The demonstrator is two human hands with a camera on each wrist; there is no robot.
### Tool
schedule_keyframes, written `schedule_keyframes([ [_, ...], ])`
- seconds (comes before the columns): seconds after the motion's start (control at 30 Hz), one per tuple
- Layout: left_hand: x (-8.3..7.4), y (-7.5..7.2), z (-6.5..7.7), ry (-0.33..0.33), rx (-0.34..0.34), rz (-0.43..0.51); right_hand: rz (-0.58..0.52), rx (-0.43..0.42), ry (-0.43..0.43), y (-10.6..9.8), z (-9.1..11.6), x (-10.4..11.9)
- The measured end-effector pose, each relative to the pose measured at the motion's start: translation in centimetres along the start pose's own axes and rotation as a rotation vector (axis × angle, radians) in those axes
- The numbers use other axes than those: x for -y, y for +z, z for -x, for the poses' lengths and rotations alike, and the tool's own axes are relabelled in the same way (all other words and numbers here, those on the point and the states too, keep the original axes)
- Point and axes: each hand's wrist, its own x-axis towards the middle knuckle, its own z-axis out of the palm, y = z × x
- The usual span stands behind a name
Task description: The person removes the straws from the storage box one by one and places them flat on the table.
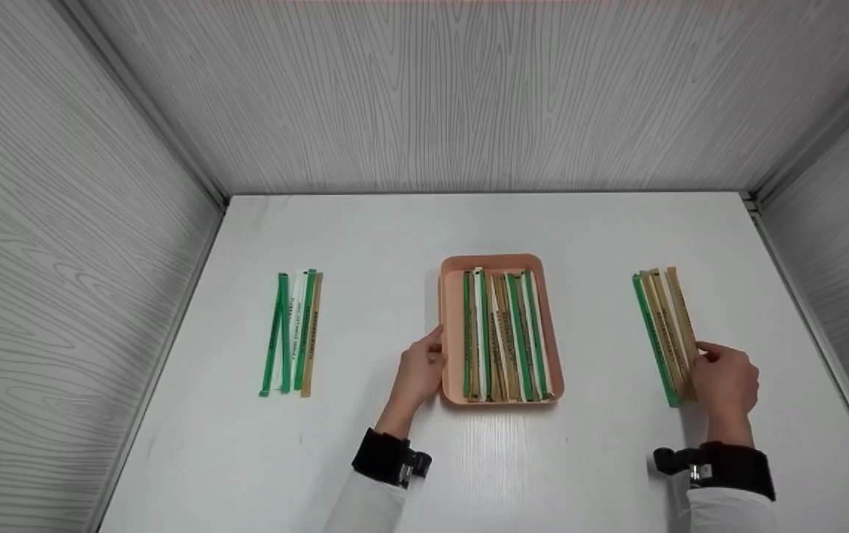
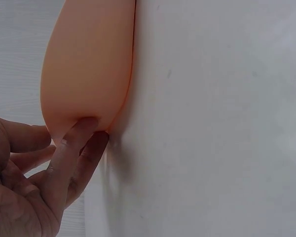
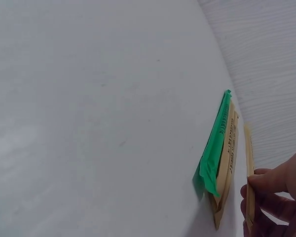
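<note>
A pink tray [image 1: 452, 355] holds a row of slim paper-wrapped sticks [image 1: 498, 337] in green, white and brown. My left hand [image 1: 420, 370] grips the tray at its left side; in the left wrist view, fingertips [image 2: 89, 123] press its outer wall. On the right, my right hand [image 1: 726, 377] pinches a brown paper-wrapped stick [image 3: 250, 195] between thumb and fingers. That stick stands apart from the small group beside it, a green paper-wrapped stick [image 3: 217, 143] and brown ones [image 3: 228, 158] lying on the table. A white one also shows there in the head view.
Another group of paper-wrapped sticks [image 1: 297, 333], green, white and brown, lies on the white table [image 1: 365, 237] left of the tray. Grey wood-grain walls [image 1: 424, 96] stand at the back and both sides.
</note>
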Motion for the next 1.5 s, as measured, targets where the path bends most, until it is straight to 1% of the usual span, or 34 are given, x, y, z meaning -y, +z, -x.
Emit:
schedule_keyframes([
  [0.23,-0.1,0.1,0.0,-0.003,-0.007,0.0,-0.024,0.02,0.017,0.0,-0.1,0.1],
  [0.3,-0.1,0.1,0.0,0.003,-0.007,-0.009,-0.029,0.012,0.018,-0.1,-0.2,0.3],
  [0.4,-0.1,0.1,0.0,0.009,-0.01,-0.021,-0.028,-0.018,-0.015,-0.1,-0.1,0.9],
  [0.53,-0.1,0.1,0.0,0.003,-0.012,-0.026,-0.019,-0.061,-0.108,0.5,0.4,2.6],
  [0.67,-0.1,0.1,0.0,0.0,-0.012,-0.028,-0.023,-0.074,-0.238,1.7,1.6,5.2],
  [0.83,-0.1,0.1,0.0,0.001,-0.01,-0.021,-0.029,-0.063,-0.497,4.1,3.4,8.5],
  [0.93,0.0,0.1,0.0,0.01,-0.009,-0.016,-0.021,-0.025,-0.614,5.6,4.7,10.3],
  [1.03,0.1,0.1,0.0,0.026,-0.013,-0.015,-0.01,0.036,-0.664,7.0,6.0,11.9],
  [1.13,0.2,0.1,-0.1,0.041,-0.014,-0.02,0.002,0.096,-0.692,8.2,7.0,13.2],
  [1.27,0.2,0.1,-0.1,0.044,-0.012,-0.016,0.028,0.178,-0.709,9.4,8.1,14.3],
  [1.4,0.2,0.1,-0.1,0.043,-0.013,-0.013,0.065,0.252,-0.707,10.5,8.8,14.9],
  [1.5,0.2,0.1,-0.1,0.04,-0.013,-0.011,0.087,0.304,-0.688,11.0,9.1,15.2],
])
